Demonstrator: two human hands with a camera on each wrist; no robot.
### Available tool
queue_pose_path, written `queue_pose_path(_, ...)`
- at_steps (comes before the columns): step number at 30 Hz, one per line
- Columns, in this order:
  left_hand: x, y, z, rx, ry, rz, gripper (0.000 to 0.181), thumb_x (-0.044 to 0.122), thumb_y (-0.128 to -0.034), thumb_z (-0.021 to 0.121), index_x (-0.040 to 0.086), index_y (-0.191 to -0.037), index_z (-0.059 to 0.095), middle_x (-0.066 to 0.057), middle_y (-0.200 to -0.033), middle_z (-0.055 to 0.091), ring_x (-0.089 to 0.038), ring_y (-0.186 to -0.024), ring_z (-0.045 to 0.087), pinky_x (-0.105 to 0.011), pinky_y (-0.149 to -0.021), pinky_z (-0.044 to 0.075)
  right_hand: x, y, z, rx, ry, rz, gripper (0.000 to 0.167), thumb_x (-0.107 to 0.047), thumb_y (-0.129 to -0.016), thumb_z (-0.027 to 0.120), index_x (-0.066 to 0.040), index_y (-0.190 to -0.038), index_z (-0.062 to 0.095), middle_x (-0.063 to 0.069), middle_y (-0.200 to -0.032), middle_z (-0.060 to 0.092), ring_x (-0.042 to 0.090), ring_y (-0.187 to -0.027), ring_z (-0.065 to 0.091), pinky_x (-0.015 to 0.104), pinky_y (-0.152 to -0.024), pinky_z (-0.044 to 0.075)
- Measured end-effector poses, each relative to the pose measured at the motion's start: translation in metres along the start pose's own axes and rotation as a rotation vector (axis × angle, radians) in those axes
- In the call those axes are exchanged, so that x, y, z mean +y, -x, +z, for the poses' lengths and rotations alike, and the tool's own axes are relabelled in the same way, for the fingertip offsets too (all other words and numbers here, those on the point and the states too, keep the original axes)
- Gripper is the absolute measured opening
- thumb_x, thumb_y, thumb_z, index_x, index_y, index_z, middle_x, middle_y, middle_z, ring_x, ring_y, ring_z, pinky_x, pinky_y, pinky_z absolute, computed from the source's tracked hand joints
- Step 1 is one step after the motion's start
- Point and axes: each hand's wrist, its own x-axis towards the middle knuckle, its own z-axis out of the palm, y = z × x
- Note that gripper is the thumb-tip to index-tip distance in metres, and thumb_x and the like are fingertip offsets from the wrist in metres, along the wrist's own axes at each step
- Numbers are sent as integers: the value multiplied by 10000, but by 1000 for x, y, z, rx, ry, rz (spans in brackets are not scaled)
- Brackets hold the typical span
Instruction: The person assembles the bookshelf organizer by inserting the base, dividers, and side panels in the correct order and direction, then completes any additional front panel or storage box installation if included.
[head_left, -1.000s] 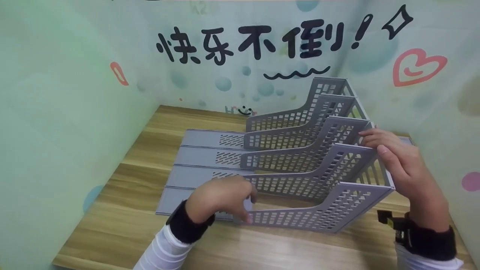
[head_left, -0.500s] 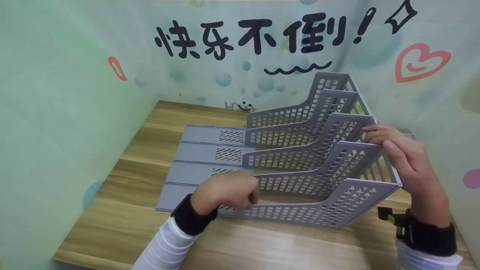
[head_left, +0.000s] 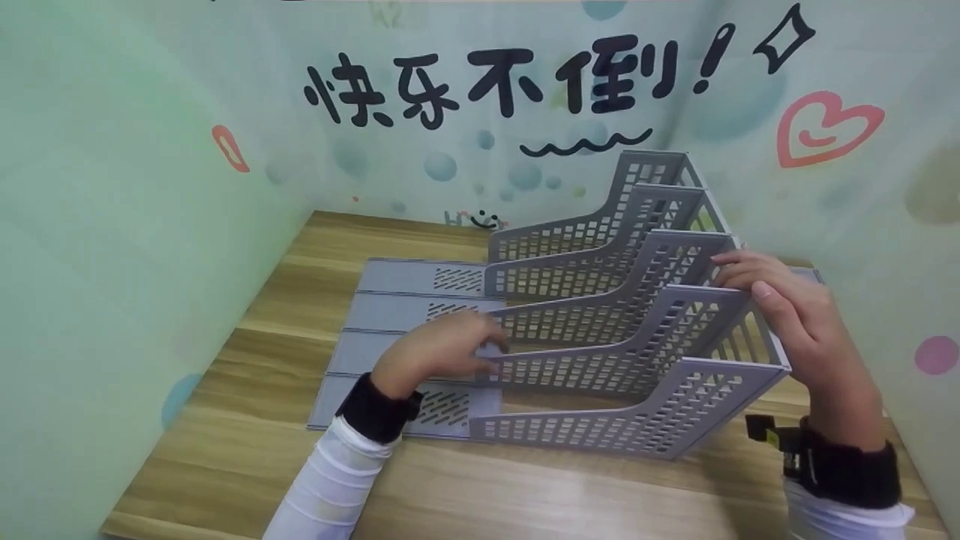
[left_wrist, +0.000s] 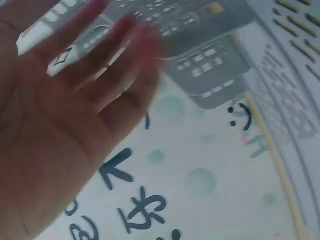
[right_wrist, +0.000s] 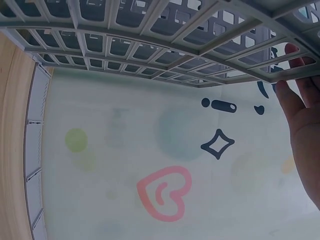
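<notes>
A grey plastic file rack (head_left: 697, 405) stands upright on flat grey base panels (head_left: 382, 307), its several perforated dividers side by side. My left hand (head_left: 442, 349) is over the panels at the low front end of the second-nearest divider; whether it touches is unclear. In the left wrist view the left fingers are blurred and extended, with nothing held. My right hand (head_left: 806, 322) grips the rack's upper back edge, thumb outside and fingers reaching over. The right wrist view shows the barred back (right_wrist: 145, 40) of the rack, with the right hand (right_wrist: 307, 120) at its edge.
Everything sits on a wood-grain table (head_left: 247, 360). A printed cloth backdrop (head_left: 420, 172) with black characters and a pink heart rises behind and along both sides. Base panels extend past the rack's back, by the right hand.
My left hand has left the nearest divider's front end and moved away from me to the second one, its fingers loosening. The right hand keeps its hold on the rack.
</notes>
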Motion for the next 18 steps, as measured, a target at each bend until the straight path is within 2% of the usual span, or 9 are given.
queue_pose_path(3, -3, -2, 2, -14, -11, 13, 215, 92, -963, 720, 75, -1151, 822, -95, -1107, 825, -237, -932, 768, -405, -881, 645, 0, -1, 0, -3, 11, -15, 340, 94, -990, 421, 44, -1010, 756, -7, -1151, 776, 117, -1317, 647, 204, -1205, 422)
queue_pose_path(5, -4, -2, 2, 2, -15, 22, 181, 61, -959, 704, 71, -1076, 841, -92, -1010, 830, -215, -813, 738, -390, -788, 641, -1, -2, 0, -4, 17, -16, 339, 87, -992, 423, 41, -1014, 757, -12, -1161, 775, 112, -1316, 646, 202, -1204, 422)
queue_pose_path(8, -4, -2, 1, 7, -21, 25, 171, 55, -947, 713, 74, -1054, 845, -82, -969, 824, -171, -747, 680, -367, -738, 621, -1, -3, 1, -6, 21, -16, 341, 81, -994, 418, 42, -1014, 756, -22, -1176, 773, 105, -1317, 645, 199, -1201, 421)
queue_pose_path(12, -5, -2, 1, -12, -18, 35, 190, 54, -932, 721, 82, -1072, 847, -73, -958, 823, -140, -719, 647, -343, -718, 612, -1, -3, 2, -8, 19, -9, 343, 79, -997, 413, 43, -1008, 754, -15, -1169, 771, 106, -1314, 644, 199, -1198, 421)
queue_pose_path(15, -6, -2, 2, -14, -21, 46, 185, 54, -932, 719, 80, -1061, 848, -72, -947, 822, -167, -726, 671, -356, -720, 620, -1, -1, 3, -5, 16, -1, 346, 78, -999, 410, 44, -1007, 754, -6, -1168, 769, 111, -1311, 644, 197, -1193, 423)
queue_pose_path(18, -6, -2, 3, -25, -10, 19, 174, 71, -942, 733, 80, -1073, 846, -76, -978, 826, -201, -799, 723, -382, -781, 640, -1, 0, 3, -5, 7, 17, 351, 77, -1003, 407, 47, -1018, 756, -24, -1184, 767, 115, -1311, 645, 193, -1187, 426)
